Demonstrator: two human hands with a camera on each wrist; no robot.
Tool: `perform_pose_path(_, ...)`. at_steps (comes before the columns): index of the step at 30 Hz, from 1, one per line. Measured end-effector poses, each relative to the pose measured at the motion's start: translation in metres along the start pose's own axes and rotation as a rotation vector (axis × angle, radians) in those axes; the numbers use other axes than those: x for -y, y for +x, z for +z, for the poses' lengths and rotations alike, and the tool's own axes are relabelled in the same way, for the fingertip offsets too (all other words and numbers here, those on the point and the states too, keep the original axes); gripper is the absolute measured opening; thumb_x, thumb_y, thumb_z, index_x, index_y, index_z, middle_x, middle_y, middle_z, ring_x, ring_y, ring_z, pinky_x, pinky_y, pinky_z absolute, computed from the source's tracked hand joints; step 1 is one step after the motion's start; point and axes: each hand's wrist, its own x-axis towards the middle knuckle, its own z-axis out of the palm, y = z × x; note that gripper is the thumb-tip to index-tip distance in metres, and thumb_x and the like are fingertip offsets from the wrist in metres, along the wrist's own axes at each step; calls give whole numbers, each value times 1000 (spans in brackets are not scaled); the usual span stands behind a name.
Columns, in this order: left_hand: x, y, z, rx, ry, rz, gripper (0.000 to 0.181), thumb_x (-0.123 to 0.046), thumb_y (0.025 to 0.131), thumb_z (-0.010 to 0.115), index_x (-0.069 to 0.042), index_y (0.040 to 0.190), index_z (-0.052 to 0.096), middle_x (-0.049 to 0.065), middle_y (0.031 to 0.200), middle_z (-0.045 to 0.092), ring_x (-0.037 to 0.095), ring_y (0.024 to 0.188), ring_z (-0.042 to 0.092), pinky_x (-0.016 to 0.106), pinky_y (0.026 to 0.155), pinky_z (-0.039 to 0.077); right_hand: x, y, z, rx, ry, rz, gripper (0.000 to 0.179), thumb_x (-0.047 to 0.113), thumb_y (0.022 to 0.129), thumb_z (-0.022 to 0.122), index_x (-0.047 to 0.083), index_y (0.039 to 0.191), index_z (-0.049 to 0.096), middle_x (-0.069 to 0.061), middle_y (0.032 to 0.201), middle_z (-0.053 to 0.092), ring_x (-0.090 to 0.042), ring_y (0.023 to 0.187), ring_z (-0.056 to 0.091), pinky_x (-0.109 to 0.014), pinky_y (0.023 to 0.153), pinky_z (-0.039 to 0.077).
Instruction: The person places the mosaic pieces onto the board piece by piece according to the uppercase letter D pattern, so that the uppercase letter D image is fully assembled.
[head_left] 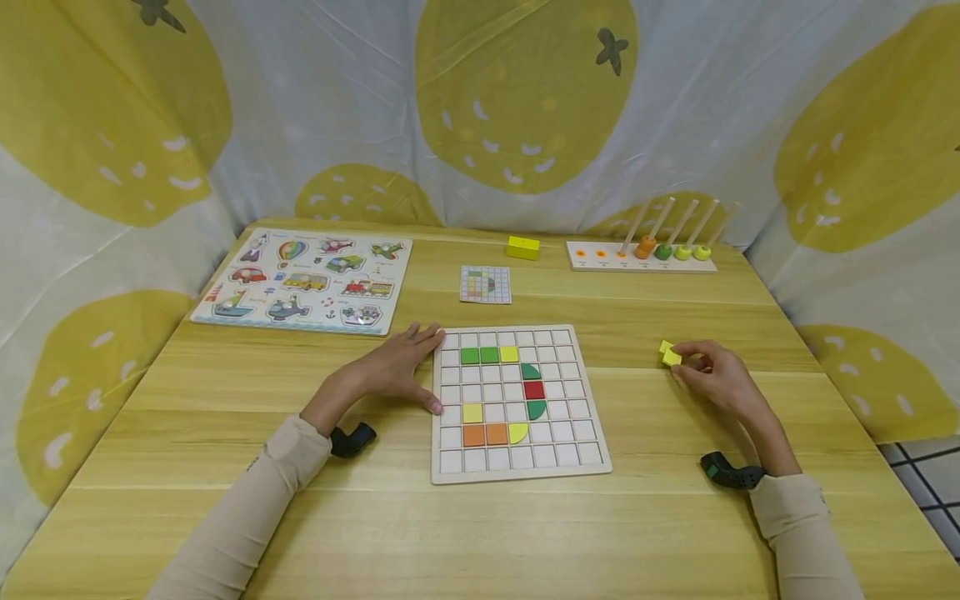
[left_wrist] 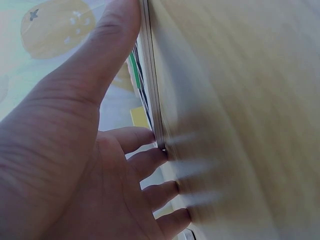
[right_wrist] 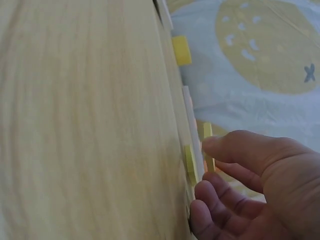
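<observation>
A white grid board [head_left: 525, 477] lies on the wooden table, bearing several coloured tiles: green, yellow, red and orange squares and rounded pieces. My left hand [head_left: 393, 367] rests along the board's left side, fingers spread, with the thumb touching the edge and the fingertips near the upper left corner. In the left wrist view the fingertips reach down to the tabletop beside the board's edge. Right of the board, my right hand [head_left: 718, 377] pinches a yellow square tile [right_wrist: 208, 131] between thumb and fingers. A second yellow tile [right_wrist: 190, 162] lies on the table just beside it.
Behind the board lies a small pattern card [head_left: 486, 284], with a yellow block [head_left: 522, 247] farther back. A vehicle puzzle board [head_left: 397, 287] occupies the back left. At the back right stands a pegboard [head_left: 600, 263] with upright rods and coloured beads. A lemon-print curtain [head_left: 337, 100] encloses the table.
</observation>
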Motion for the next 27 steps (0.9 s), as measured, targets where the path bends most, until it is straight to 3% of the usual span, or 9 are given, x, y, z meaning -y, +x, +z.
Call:
perform_pose_path(7, 0, 0, 1, -1, -2, 0, 119, -58, 69, 78, 0, 152, 17, 19, 159, 9, 44, 144, 0, 56, 116, 7, -1, 0, 0, 13, 44, -24, 34, 11, 95, 60, -7, 123, 55, -25, 109, 59, -2, 75, 53, -19, 58, 47)
perform_pose_path(15, 0, 0, 1, -1, -4, 1, 118, -58, 69, 78, -1, 153, 16, 18, 159, 9, 43, 145, 0, 56, 116, 7, -1, 0, 0, 43, 162, -11, 37, 7, 96, 57, -8, 128, 48, -23, 94, 60, -8, 67, 57, -22, 54, 48)
perform_pose_path(27, 0, -1, 1, -5, 3, -1, 118, -58, 69, 78, -1, 152, 17, 18, 159, 9, 43, 145, 1, 55, 117, 7, 4, 1, 4, 56, 303, -21, 39, 7, 95, 60, -8, 128, 47, -5, 86, 60, -12, 62, 54, -25, 51, 45)
